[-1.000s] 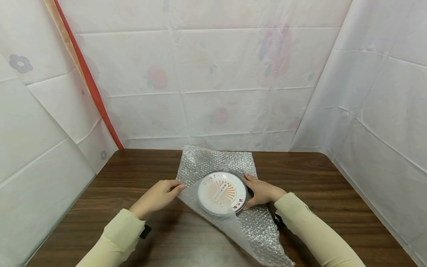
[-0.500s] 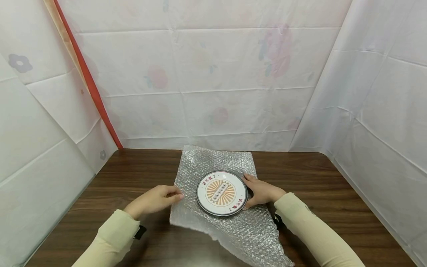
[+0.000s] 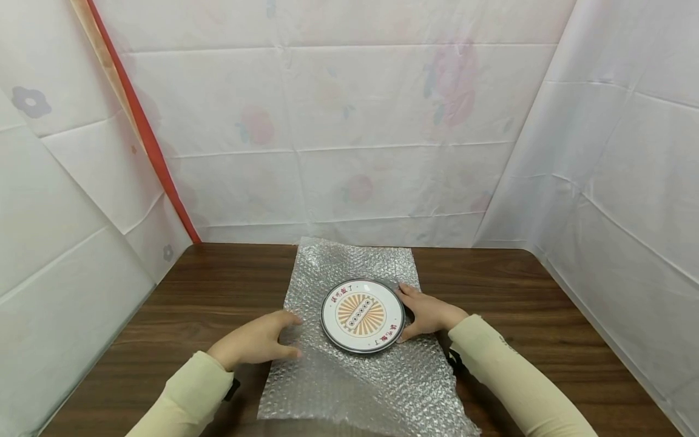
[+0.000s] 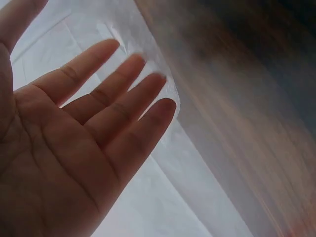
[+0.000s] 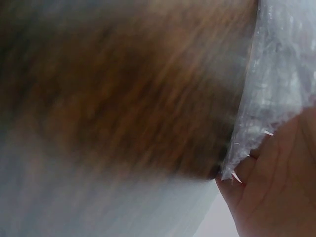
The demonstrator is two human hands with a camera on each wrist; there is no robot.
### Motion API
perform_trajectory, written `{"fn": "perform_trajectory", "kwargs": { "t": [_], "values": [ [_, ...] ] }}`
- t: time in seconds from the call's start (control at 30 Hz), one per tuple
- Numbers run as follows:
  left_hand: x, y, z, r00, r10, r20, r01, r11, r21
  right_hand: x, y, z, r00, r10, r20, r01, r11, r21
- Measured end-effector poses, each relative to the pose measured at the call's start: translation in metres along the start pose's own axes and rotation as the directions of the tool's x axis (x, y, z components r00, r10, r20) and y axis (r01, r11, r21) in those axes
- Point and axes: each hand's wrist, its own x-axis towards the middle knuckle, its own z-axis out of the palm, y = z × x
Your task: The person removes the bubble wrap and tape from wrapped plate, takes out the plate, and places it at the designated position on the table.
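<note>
A round white plate (image 3: 361, 317) with a dark rim, an orange sunburst and red lettering lies face up on a sheet of bubble wrap (image 3: 355, 261). My right hand (image 3: 428, 312) holds the plate's right edge, thumb at the near side and fingers at the far side. In the right wrist view, bubble wrap (image 5: 281, 69) partly covers the right hand (image 5: 281, 182), and the plate is hidden. To the plate's left, my left hand (image 3: 256, 341) is spread with thumb and fingers apart, over the wrap's left edge. Its palm (image 4: 54, 143) shows bare in the left wrist view.
The sheet lies on a dark wooden table (image 3: 235, 273), running from the back edge towards the front. White patterned cloth (image 3: 349, 121) hangs behind and at both sides, with a red strip (image 3: 144, 127) at the left.
The near-left corner of the bubble wrap, folded over the plate before, has unfolded towards the front and uncovered it. My left hand has let go and spread its fingers. The right hand stays put.
</note>
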Motion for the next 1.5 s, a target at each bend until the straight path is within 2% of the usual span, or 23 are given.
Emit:
{"fn": "perform_trajectory", "kwargs": {
  "t": [0.2, 0.43, 0.8, 1.03, 1.3, 1.5],
  "values": [
    [-0.003, 0.007, 0.011, 0.998, -0.030, 0.050, 0.029, 0.999, 0.024, 0.002, 0.002, 0.001, 1.000, 0.004, 0.001, -0.004, 1.000, 0.000],
    [-0.002, 0.012, 0.020, 0.999, -0.023, 0.047, 0.018, 0.995, 0.095, 0.002, 0.001, 0.001, 1.000, -0.006, -0.006, 0.006, 1.000, 0.001],
    [-0.003, 0.015, 0.027, 0.998, -0.023, 0.065, 0.014, 0.990, 0.137, -0.002, 0.000, 0.000, 0.999, -0.034, -0.012, 0.034, 0.999, 0.002],
    [-0.003, 0.015, 0.029, 0.997, -0.032, 0.069, 0.023, 0.991, 0.135, -0.002, -0.002, 0.000, 1.000, -0.006, -0.006, 0.006, 1.000, -0.007],
    [-0.001, 0.012, 0.030, 0.997, -0.026, 0.071, 0.017, 0.992, 0.125, -0.002, -0.002, 0.001, 1.000, -0.009, -0.016, 0.009, 1.000, 0.002],
    [0.002, 0.011, 0.027, 0.999, -0.016, 0.049, 0.012, 0.996, 0.091, -0.002, -0.001, 0.002, 1.000, -0.017, -0.018, 0.017, 1.000, 0.005]
  ]
}}
